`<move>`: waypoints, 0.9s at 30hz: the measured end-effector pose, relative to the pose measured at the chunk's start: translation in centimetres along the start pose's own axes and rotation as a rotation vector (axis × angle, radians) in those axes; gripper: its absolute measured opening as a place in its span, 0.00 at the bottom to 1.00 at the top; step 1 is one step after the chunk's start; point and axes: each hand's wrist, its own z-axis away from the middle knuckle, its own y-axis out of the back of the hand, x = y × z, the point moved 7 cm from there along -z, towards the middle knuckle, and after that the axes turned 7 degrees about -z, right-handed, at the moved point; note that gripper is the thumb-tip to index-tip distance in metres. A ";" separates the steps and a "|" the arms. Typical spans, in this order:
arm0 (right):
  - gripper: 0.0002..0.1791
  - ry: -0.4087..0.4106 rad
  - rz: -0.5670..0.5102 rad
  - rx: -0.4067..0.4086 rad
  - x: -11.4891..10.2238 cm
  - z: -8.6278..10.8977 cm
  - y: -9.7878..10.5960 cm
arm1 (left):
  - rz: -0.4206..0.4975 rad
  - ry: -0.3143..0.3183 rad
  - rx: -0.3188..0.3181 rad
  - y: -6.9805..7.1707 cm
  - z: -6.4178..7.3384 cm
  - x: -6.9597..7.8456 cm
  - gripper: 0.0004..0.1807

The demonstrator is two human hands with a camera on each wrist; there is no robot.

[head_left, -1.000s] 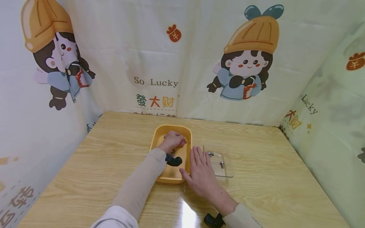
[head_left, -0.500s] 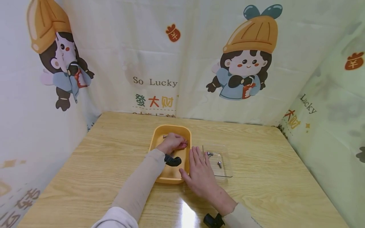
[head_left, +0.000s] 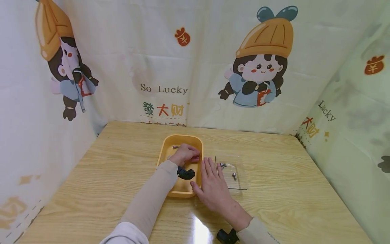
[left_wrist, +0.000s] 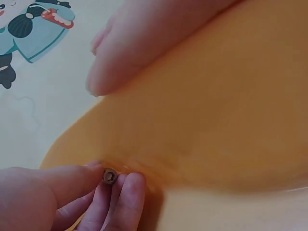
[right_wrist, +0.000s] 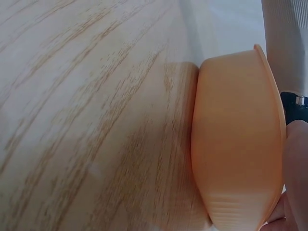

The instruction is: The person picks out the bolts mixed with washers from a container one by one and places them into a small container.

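Note:
In the head view my left hand [head_left: 186, 154] reaches into an orange bin [head_left: 182, 195], near its far right corner. The left wrist view shows its thumb and fingers pinching a small metal hex socket screw [left_wrist: 109, 176], head facing the camera, close to the bin wall. Another screw [head_left: 175, 147] lies at the far left inside the bin. My right hand [head_left: 214, 188] rests along the bin's right rim with fingers straight, thumb at the near right corner. Its fingertips overlap the left side of a clear plastic tray [head_left: 240, 161].
Inside the clear tray lie a screw [head_left: 234, 176] and some small metal pieces [head_left: 223, 165]. Black wrist devices sit on the left wrist [head_left: 186, 174] and right wrist [head_left: 228, 236]. A printed curtain [head_left: 207, 67] hangs behind the wooden table [head_left: 274, 200].
The left fingers have drawn together near the bin's right wall, where a screw showed at their tips earlier. The right hand keeps its place. The head view has shifted slightly.

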 end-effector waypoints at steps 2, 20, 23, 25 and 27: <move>0.45 0.002 0.002 0.000 0.0 -0.1 0.0 | -0.005 0.004 0.003 0.1 0.0 0.0 0.12; 0.44 -0.012 -0.031 -0.009 0.4 0.0 0.8 | 0.065 0.008 -0.015 0.8 1.2 1.1 0.13; 0.45 -0.019 -0.025 0.000 0.8 0.1 1.2 | 0.064 0.005 -0.026 0.9 1.5 1.3 0.13; 0.45 -0.019 -0.019 0.015 1.0 0.2 1.4 | 0.050 0.000 -0.037 1.0 1.6 1.4 0.13; 0.45 -0.022 -0.018 0.027 1.4 0.2 1.6 | 0.037 -0.011 -0.051 1.0 1.7 1.6 0.13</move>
